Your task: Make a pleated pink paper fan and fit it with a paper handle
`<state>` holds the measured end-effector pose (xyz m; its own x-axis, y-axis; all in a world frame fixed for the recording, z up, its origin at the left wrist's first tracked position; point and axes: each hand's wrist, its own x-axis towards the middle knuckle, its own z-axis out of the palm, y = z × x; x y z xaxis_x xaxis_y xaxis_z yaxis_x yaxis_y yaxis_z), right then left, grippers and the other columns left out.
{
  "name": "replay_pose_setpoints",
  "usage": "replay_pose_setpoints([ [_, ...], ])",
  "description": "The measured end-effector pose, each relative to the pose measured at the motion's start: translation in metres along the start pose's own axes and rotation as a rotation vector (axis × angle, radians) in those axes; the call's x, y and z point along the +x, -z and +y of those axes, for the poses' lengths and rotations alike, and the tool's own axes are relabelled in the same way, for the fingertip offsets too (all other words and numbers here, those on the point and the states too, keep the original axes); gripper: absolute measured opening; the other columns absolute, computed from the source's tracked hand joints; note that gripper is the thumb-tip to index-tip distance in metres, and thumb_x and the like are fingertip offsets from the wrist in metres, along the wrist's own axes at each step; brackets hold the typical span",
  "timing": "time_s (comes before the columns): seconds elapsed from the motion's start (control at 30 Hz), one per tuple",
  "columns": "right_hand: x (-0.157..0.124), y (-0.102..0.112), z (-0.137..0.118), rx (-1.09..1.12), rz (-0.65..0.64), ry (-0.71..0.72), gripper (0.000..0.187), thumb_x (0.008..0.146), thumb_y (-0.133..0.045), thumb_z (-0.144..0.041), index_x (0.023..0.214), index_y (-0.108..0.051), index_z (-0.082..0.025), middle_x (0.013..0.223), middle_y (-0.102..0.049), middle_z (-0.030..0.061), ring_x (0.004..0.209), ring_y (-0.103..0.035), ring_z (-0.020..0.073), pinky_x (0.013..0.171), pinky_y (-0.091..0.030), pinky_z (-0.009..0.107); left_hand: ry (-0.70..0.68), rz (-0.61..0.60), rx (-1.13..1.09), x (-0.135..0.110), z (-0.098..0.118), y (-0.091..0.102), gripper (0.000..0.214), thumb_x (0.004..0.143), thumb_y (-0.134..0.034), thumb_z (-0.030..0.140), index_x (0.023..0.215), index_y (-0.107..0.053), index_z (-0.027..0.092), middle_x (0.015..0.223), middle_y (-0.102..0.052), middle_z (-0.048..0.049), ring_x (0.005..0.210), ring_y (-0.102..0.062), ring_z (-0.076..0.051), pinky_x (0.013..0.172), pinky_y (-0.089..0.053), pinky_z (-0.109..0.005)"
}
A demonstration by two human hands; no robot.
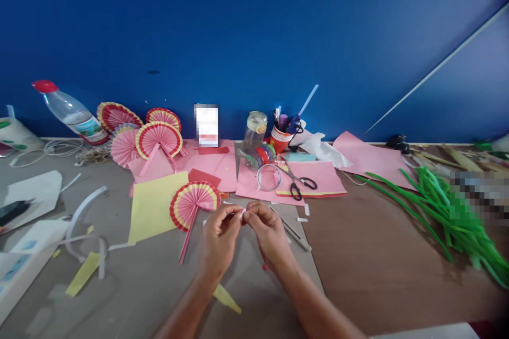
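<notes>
My left hand (220,238) and my right hand (273,235) meet over the grey mat, their fingertips pinched together. Between the fingertips shows a small pale piece (242,213), mostly hidden, so its kind cannot be made out. Left of my hands lies a pleated pink, yellow and red paper fan (194,202) with a long pink stick. A utility knife (295,233) rests just beyond my right hand. Scissors (300,183) with black handles and a roll of clear tape (268,177) sit on pink paper (330,177) farther back. A yellow strip (227,299) lies below my left wrist.
More paper fans (159,140) stand at the back left, near a tilted plastic bottle (73,114) and a yellow sheet (155,206). A lit phone (207,126), a jar (255,130) and a red cup of pens (281,139) line the wall. Green strips (445,212) spread at right.
</notes>
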<state>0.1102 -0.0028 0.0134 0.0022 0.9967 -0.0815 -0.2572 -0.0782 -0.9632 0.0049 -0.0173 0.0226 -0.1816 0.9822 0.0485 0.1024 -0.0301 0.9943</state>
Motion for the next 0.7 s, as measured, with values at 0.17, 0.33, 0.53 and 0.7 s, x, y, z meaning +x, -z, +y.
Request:
replay_pose_setpoints([
  [0.17,-0.0007,-0.0007,-0.0019,-0.029,-0.001,0.018,0.015,0.069,-0.063,-0.023,0.055,-0.060,-0.018,0.070,-0.050,0.0000,0.066,-0.050,0.0115,0.064,-0.045,0.023,-0.005,0.005,0.021,-0.0008,0.0013,0.0002,0.010,0.077,-0.057,0.027,0.078,-0.064,0.019,0.072,-0.065,-0.0006,0.069,-0.060,-0.014,0.066,-0.048,-0.023],
  [0.33,-0.0003,-0.0006,-0.0026,-0.052,0.015,0.038,0.015,0.068,-0.066,-0.026,0.055,-0.062,-0.018,0.072,-0.050,0.0012,0.068,-0.050,0.0126,0.063,-0.046,0.023,0.007,0.017,0.021,-0.0020,0.0009,-0.0001,0.012,0.076,-0.058,0.027,0.080,-0.065,0.018,0.074,-0.066,-0.0018,0.069,-0.060,-0.015,0.065,-0.048,-0.023],
  [0.53,-0.0007,0.0009,-0.0049,-0.068,-0.003,0.047,0.019,0.070,-0.066,-0.030,0.056,-0.062,-0.018,0.072,-0.051,0.0013,0.070,-0.051,0.0134,0.064,-0.046,0.024,0.020,0.006,-0.029,-0.0021,0.0021,-0.0002,0.010,0.077,-0.058,0.027,0.078,-0.063,0.018,0.070,-0.065,0.0001,0.067,-0.061,-0.013,0.064,-0.049,-0.023],
  [0.7,-0.0013,0.0018,-0.0068,-0.075,-0.025,0.087,0.018,0.071,-0.065,-0.027,0.056,-0.061,-0.018,0.070,-0.051,0.0003,0.070,-0.050,0.0129,0.067,-0.043,0.026,0.054,-0.012,-0.098,-0.0008,0.0025,0.0002,0.010,0.077,-0.058,0.027,0.077,-0.062,0.018,0.069,-0.064,0.0004,0.066,-0.061,-0.013,0.065,-0.050,-0.023],
])
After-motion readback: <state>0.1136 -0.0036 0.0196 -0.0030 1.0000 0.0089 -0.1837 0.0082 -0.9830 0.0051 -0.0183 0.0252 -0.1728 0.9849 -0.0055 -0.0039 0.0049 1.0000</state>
